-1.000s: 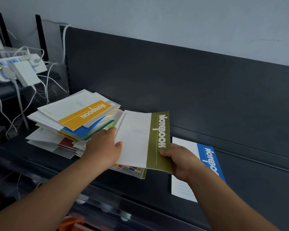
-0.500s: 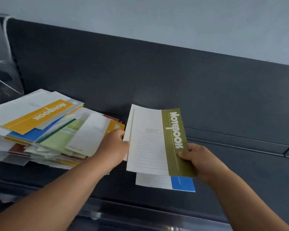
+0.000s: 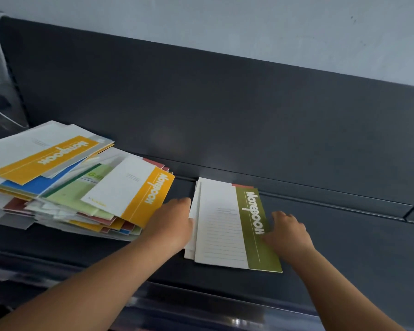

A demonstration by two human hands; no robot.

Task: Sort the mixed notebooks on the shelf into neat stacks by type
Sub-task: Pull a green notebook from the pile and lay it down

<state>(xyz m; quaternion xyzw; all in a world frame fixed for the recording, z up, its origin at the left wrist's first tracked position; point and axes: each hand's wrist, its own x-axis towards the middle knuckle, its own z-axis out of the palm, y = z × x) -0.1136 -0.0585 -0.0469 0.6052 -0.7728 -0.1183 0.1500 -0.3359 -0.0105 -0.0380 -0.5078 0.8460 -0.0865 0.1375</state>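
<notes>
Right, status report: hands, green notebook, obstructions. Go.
Left hand against the left edge, right hand on the right edge. Green notebook flat atop the small stack. Mixed pile apart on the left, not blocking.

"Notebook" on olive notebook (image 3: pixel 253 212), yellow notebook (image 3: pixel 153 193)

mixed pile (image 3: pixel 65 185) left on shelf (image 3: pixel 344 235) | small stack (image 3: pixel 222 225) right
</notes>
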